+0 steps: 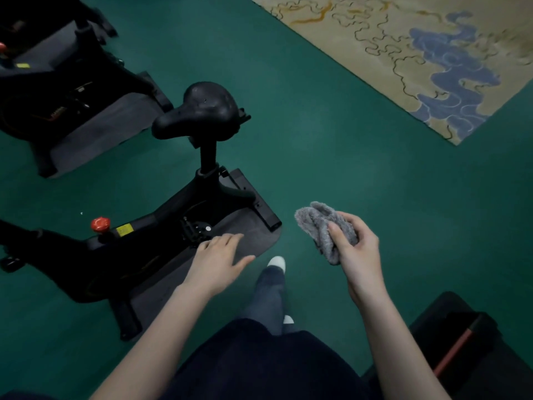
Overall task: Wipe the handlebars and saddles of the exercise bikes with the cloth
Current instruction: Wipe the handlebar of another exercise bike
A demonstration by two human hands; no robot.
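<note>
Cloth (320, 223), bunched grey, sits gripped in the right hand (360, 255); left hand (216, 258) hovers spread; seemingly the approach; next, carry it to the saddle (202, 111) at 11 o'clock.

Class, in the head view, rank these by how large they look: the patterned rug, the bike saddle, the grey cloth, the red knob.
1. Patterned rug
2. Saddle
3. Cloth, bunched in the right hand, nearer the camera, so less sure
4. Red knob
</note>
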